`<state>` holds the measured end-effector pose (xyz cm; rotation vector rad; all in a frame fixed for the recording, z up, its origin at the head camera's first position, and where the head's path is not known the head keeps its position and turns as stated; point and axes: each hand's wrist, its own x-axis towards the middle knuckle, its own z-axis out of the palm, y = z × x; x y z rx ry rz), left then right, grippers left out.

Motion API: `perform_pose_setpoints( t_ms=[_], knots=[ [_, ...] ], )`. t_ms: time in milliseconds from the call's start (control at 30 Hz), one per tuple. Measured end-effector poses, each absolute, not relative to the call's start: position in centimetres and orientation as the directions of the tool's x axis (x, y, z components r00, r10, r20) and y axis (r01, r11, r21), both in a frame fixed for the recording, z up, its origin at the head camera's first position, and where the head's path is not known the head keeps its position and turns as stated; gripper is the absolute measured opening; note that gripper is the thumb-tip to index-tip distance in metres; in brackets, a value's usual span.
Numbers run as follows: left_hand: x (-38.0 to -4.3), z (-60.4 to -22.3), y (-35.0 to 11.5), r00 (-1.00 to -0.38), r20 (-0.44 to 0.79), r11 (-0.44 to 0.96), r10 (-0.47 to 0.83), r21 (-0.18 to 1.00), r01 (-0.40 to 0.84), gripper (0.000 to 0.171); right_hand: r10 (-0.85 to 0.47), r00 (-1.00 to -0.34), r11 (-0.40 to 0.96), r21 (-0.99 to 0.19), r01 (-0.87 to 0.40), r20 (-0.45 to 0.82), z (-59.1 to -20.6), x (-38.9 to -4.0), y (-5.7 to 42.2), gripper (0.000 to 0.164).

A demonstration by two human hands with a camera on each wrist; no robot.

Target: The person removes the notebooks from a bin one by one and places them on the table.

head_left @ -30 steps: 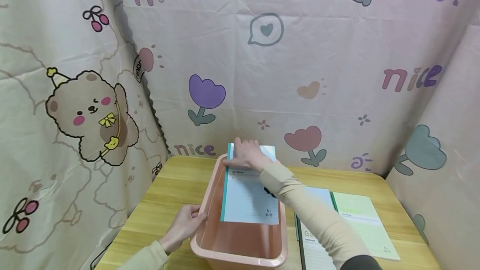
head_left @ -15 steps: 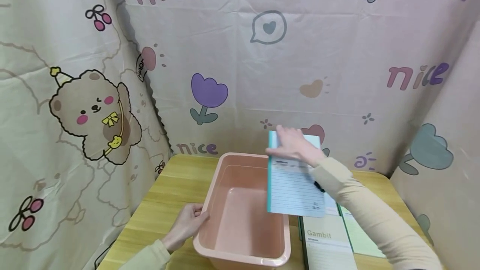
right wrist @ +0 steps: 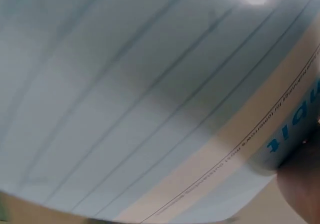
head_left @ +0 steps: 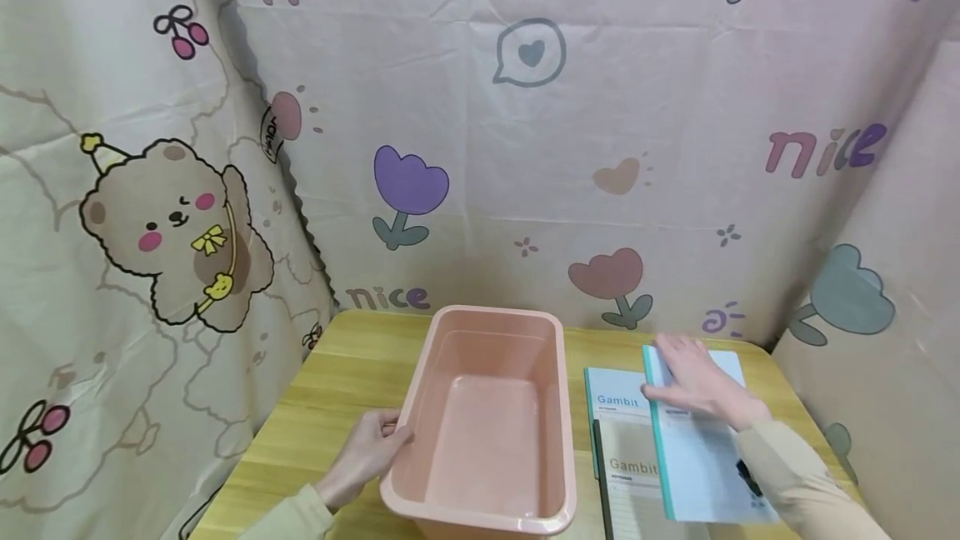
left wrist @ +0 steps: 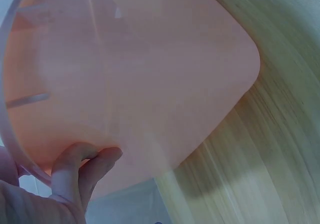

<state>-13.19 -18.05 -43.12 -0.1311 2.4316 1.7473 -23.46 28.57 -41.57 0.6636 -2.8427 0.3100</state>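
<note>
My left hand (head_left: 363,457) grips the left rim of a pink plastic bin (head_left: 480,517). In the left wrist view its fingers (left wrist: 75,174) lie against the bin's outer wall (left wrist: 150,69). My right hand (head_left: 701,386) holds a light-blue notebook (head_left: 705,465) with a teal spine, thumb at the spine side and fingers near the top edge. It is over the right side of the table, overlapping a grey Gambit notebook (head_left: 630,494). The lined blue cover (right wrist: 125,94) fills the right wrist view, with part of the hand (right wrist: 302,189) at the edge.
Another blue Gambit notebook (head_left: 617,390) lies partly under the grey one, right of the bin. The wooden table (head_left: 375,357) ends at a printed cloth (head_left: 510,148) behind and at both sides. The inside of the bin shows only its pink floor.
My right hand has carried the light-blue notebook out from above the bin, rightward and down over the other notebooks, covering the green one. The left hand keeps its hold on the rim.
</note>
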Motion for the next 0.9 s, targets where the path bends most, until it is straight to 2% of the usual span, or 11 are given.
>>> perform_pose_setpoints(
  t_ms=[167,300,533,900],
  knots=[
    [-13.2,-43.1,-18.1,-0.984,-0.18,0.321,0.01,0.932,-0.168,0.043,-0.358,-0.901,0.901,-0.164,-0.402,0.246,-46.3,-22.2,32.1,0.057],
    [-13.1,-43.0,-18.2,-0.983,-0.182,0.322,0.019,0.932,-0.166,0.045,-0.295,-0.937,0.924,-0.193,-0.33,0.187,-48.8,-21.5,33.8,0.062],
    [-13.2,-43.0,-18.2,-0.984,-0.175,0.33,0.014,0.93,-0.161,0.043,-0.249,-0.961,0.94,-0.21,-0.269,0.118,-51.0,-21.0,35.7,0.057],
    [-13.4,-43.2,-18.0,-0.986,-0.165,0.334,0.014,0.93,-0.151,0.044,-0.217,-0.976,0.946,-0.24,-0.217,0.027,-53.9,-20.8,37.2,0.061]
  ],
)
